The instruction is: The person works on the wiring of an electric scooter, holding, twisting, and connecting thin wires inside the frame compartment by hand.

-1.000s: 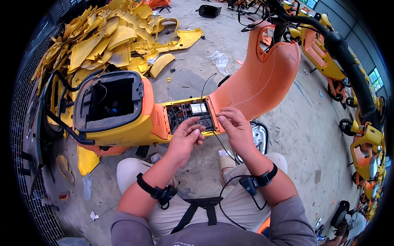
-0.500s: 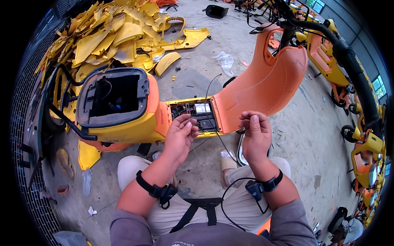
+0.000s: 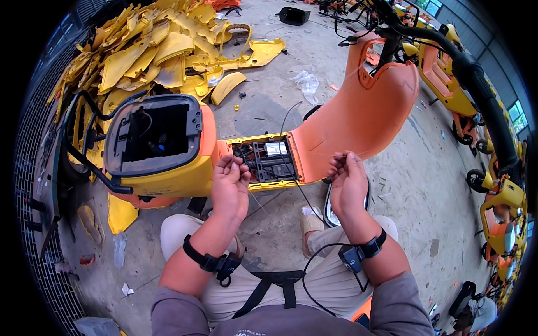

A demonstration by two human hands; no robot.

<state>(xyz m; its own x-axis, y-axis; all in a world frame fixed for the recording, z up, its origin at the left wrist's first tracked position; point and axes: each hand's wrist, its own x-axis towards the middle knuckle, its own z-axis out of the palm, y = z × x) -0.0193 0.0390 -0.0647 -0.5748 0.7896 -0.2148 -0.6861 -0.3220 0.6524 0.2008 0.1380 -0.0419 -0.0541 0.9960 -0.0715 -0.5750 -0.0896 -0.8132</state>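
My left hand (image 3: pixel 231 185), fingertips pinched together, is above the near edge of the scooter's open floor compartment (image 3: pixel 269 159). A thin, pale strand (image 3: pixel 258 203) trails below it. My right hand (image 3: pixel 348 182) is closed in a pinch in front of the orange front panel (image 3: pixel 347 126), with a faint length of the same strand at its fingertips. Its run between the hands is hard to make out. Inside the compartment are black parts, wires and a silver box (image 3: pixel 276 148). A black cable (image 3: pixel 292 173) crosses over the compartment and hangs toward my foot.
The scooter's yellow rear body (image 3: pixel 168 178) has an open black-rimmed bay. Yellow panels (image 3: pixel 145 50) are heaped behind it. The black handlebar (image 3: pixel 476 81) reaches over at right, before a row of scooters (image 3: pixel 507 193). A silver-rimmed part (image 3: pixel 330 207) lies by my right foot.
My left hand has moved left, away from the compartment's middle, widening the gap between my hands. My right hand has stayed nearly in place, its wrist slightly turned. The strand over the orange panel has shifted.
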